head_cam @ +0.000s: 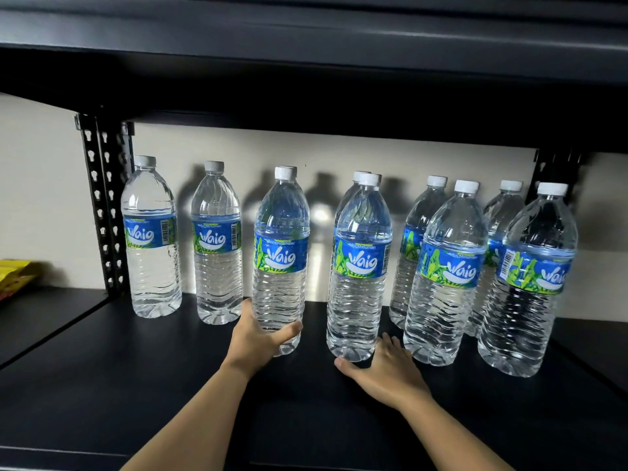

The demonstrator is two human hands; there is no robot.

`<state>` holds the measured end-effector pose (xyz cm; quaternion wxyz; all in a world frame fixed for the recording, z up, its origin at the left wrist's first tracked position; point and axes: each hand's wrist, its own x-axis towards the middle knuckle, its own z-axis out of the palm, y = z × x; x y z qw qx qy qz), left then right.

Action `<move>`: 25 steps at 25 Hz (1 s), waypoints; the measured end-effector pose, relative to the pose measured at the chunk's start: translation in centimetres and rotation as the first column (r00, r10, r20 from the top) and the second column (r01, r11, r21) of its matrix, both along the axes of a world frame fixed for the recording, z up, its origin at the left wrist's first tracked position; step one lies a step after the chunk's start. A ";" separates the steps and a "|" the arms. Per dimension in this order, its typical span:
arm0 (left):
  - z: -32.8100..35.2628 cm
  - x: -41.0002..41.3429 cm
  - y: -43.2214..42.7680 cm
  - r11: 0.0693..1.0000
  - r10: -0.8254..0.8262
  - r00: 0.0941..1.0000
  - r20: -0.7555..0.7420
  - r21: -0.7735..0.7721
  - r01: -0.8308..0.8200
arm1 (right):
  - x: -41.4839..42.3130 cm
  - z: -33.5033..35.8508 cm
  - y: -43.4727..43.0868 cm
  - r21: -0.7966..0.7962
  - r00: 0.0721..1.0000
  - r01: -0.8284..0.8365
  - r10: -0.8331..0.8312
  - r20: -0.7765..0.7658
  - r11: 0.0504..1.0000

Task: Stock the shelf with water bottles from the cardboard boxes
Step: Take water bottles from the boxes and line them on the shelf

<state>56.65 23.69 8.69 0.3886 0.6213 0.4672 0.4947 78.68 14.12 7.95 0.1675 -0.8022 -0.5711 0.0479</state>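
Left hand (261,334) wraps round the low end of a bottle (281,253) on the shelf (136,385). Right hand (384,368), fingers loose and spread, touches the base of the next bottle (360,260), just to its right.

A single head-worn wide-angle view faces straight into the shelf (136,385) at close range, just above its front edge.

This looks like a shop or stockroom: black slotted-steel shelving (153,362) stands against a plain wall (40,198), carrying rows of identical Waig water bottles (356,260) (labels mostly facing outward), with yellow packaged goods (13,277) on the neighbouring bay.
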 end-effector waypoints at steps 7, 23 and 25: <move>0.5 0.0 -0.8 0.995 0.074 0.996 -0.056 0.063 -0.071 | 0.0 0.0 0.1 -0.009 1.000 0.004 -0.004 0.005 1.000; 1.1 0.1 -1.1 0.999 0.035 0.996 -0.078 0.038 -0.032 | -0.4 0.4 -0.3 0.023 0.999 0.002 -0.001 -0.039 1.000; 0.9 0.0 -1.0 0.999 0.033 0.996 -0.083 0.034 -0.031 | -0.2 0.3 -0.2 0.024 0.999 0.005 -0.004 -0.032 1.000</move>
